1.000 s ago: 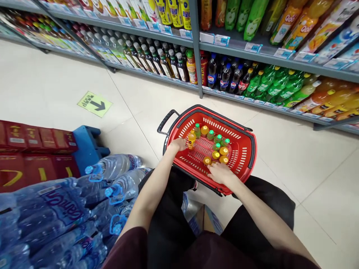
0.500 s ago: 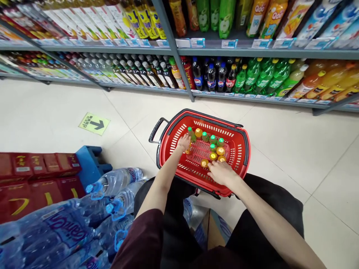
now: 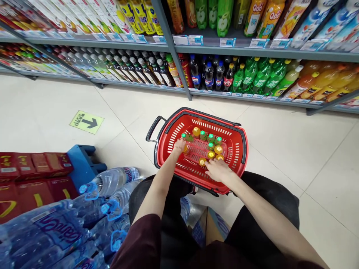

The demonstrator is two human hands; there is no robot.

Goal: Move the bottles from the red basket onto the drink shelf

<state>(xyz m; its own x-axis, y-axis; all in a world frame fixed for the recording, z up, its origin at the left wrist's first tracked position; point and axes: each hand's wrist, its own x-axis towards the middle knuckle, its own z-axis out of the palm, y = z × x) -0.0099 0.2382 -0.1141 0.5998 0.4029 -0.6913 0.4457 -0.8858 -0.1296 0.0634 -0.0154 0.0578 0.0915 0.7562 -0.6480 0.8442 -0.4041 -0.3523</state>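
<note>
- A small green plastic bottle with a bright green cap (image 3: 190,138) leans over at the far left of the basket's inside, its cap end towards the left; half a second ago it stood nearer upright.
- The left hand (image 3: 179,145) is at that cap end, fingers bent; whether they pinch the bottle or only touch it cannot be told.
- Just below the left hand is a small amber plastic bottle (image 3: 185,149), partly hidden. A second ago the hand was beside this one, so the handling seems to have passed to the green bottle.
- The right hand (image 3: 217,170) lies over the near side of the group, fingers loosely spread, next to a small bottle with an orange cap (image 3: 202,161). It holds much the same place as before, and the grouped green and orange caps around it look unchanged.
- All these bottles are inside a red plastic basket with slotted walls (image 3: 230,136), in front of the person's knees.
- Further out, clear water bottles with blue caps (image 3: 114,181) lie to the left, and grey metal shelves (image 3: 238,50) of drinks stand beyond.
</note>
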